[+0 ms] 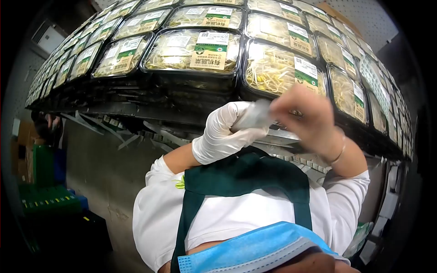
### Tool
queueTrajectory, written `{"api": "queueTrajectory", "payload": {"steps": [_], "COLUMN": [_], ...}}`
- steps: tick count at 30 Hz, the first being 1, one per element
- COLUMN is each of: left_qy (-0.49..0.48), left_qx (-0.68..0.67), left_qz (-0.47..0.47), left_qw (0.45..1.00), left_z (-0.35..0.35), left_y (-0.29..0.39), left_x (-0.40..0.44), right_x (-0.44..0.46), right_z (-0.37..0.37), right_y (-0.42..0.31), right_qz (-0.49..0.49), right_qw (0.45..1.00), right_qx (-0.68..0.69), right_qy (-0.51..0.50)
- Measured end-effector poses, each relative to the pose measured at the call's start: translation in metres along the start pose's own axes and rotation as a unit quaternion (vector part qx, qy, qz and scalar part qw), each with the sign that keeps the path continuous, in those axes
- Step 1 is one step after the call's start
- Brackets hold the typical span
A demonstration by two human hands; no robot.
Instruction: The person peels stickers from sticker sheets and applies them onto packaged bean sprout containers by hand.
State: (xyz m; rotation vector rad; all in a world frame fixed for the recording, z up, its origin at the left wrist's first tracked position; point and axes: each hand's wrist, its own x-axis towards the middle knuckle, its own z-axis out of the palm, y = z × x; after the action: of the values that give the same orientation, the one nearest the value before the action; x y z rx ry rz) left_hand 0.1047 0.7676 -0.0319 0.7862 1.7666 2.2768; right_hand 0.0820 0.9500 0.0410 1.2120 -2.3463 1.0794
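Note:
My left hand (226, 132) wears a white glove, and its fingers are wrapped round a whitish, semi-transparent item (256, 114) in front of my chest. My right hand (306, 119) is bare and smeared by motion; its fingertips are at the right end of that item, and whether they grip it is unclear. Just beyond both hands sits a clear-lidded tray of bean sprouts (273, 75) with a green and brown label. To its left is another labelled sprout tray (182, 51).
Rows of similar packed trays (120, 53) cover the stand ahead. A patterned translucent sheet (374, 84) lies over trays at the right. Green crates (48, 200) stand on the floor at the left. Part of a person's hand (54, 123) shows at the far left.

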Motion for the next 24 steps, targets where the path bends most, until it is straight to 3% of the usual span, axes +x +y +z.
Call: {"api": "queueTrajectory", "payload": {"steps": [2, 3, 6, 8, 9, 10, 12, 13, 14, 16, 17, 18, 19, 20, 21, 24], "left_qy": [0.032, 0.004, 0.008, -0.014, -0.013, -0.012, -0.087, -0.061, -0.062, 0.014, 0.007, 0.011, 0.038, 0.065, 0.104, 0.116], "left_qx": [0.011, -0.012, -0.048, 0.094, 0.155, 0.215, 0.055, -0.084, -0.086, -0.162, -0.175, -0.175, -0.133, -0.089, -0.148, -0.146], "left_qz": [0.079, 0.058, 0.038, 0.088, 0.126, 0.164, 0.074, 0.009, 0.012, -0.033, 0.034, 0.036, 0.057, 0.078, 0.053, 0.157], "left_qw": [0.996, 0.998, 0.998, 0.992, 0.98, 0.963, 0.992, 0.995, 0.994, 0.986, 0.984, 0.984, 0.989, 0.991, 0.982, 0.97], "left_z": [-0.005, -0.013, -0.029, -0.036, -0.042, -0.046, -0.05, -0.043, -0.038, -0.03, -0.029, -0.028, -0.027, -0.027, -0.023, -0.025], "left_y": [-0.012, -0.008, -0.009, 0.001, -0.008, -0.011, -0.004, 0.002, 0.007, 0.011, 0.006, 0.004, 0.002, 0.0, -0.001, -0.014], "left_x": [0.001, -0.001, -0.004, 0.003, 0.004, 0.007, 0.008, 0.005, 0.007, 0.011, 0.012, 0.014, 0.015, 0.015, 0.009, 0.013], "right_x": [0.018, 0.028, 0.046, 0.042, 0.04, 0.043, 0.047, 0.045, 0.039, 0.029, 0.037, 0.034, 0.033, 0.032, 0.034, 0.039], "right_z": [-0.017, -0.027, -0.023, -0.007, -0.002, -0.005, -0.012, -0.019, -0.023, -0.028, -0.025, -0.013, -0.005, 0.006, 0.014, 0.021], "right_y": [0.02, 0.037, 0.058, 0.062, 0.067, 0.064, 0.053, 0.056, 0.059, 0.064, 0.04, 0.026, 0.011, -0.002, -0.011, 0.002], "right_qz": [0.126, 0.223, 0.3, 0.225, 0.105, 0.107, 0.273, 0.315, 0.315, 0.237, 0.324, 0.281, 0.159, 0.102, 0.074, -0.141], "right_qw": [0.991, 0.973, 0.941, 0.943, 0.945, 0.945, 0.861, 0.857, 0.856, 0.93, 0.93, 0.96, 0.984, 0.992, 0.993, 0.988], "right_qx": [-0.027, 0.016, -0.15, -0.243, -0.308, -0.309, -0.412, -0.389, -0.392, -0.28, -0.169, -0.001, -0.036, -0.015, -0.02, -0.061], "right_qy": [0.046, 0.047, -0.045, -0.044, -0.026, -0.029, -0.117, -0.122, -0.121, 0.012, -0.04, -0.021, -0.076, -0.078, -0.094, -0.008]}}
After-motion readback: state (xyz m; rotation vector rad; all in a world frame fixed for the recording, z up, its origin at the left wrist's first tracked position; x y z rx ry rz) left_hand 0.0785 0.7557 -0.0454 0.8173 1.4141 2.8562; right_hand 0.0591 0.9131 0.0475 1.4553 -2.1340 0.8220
